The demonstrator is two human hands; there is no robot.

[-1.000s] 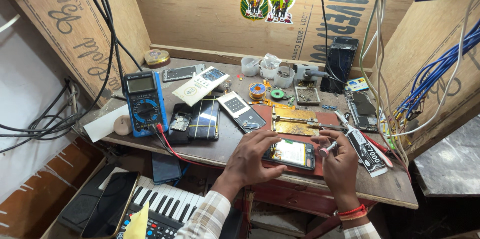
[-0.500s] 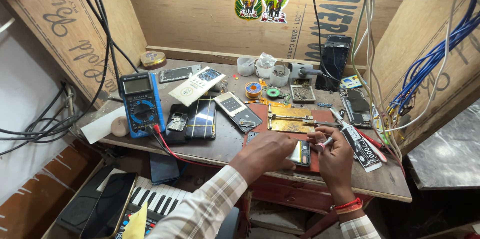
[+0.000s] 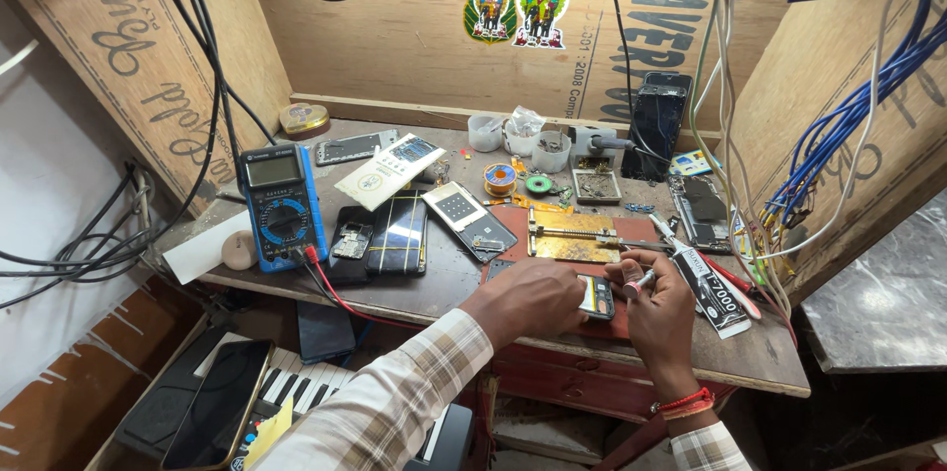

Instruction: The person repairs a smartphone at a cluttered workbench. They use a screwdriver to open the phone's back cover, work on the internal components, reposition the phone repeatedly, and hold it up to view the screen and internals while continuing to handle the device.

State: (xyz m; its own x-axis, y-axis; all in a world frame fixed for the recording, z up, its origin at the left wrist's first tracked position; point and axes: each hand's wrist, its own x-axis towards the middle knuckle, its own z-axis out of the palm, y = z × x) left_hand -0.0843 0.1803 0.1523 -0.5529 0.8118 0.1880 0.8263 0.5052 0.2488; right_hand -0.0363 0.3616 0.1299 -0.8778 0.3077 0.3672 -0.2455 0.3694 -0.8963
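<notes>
Head view: left hand (image 3: 528, 298) flat over phone (image 3: 595, 295), right hand (image 3: 659, 308) at 3 o'clock pinching small tool (image 3: 639, 282).

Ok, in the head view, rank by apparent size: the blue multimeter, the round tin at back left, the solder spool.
1. Blue multimeter, clearly largest.
2. Round tin.
3. Solder spool, slightly smaller than the tin; the tin sits farther back, so that gap is unsure.

The walls (image 3: 395, 47) are raw plywood, matt and grainy. The worktop (image 3: 434, 279) is worn, dull wood. The meter (image 3: 281, 205) has a blue rubbery case and a grey plastic face. The phones (image 3: 400, 232) show glossy glass. The clamp plate (image 3: 574, 234) looks like brassy metal. The sleeve (image 3: 395, 402) is checked woven cloth.
</notes>
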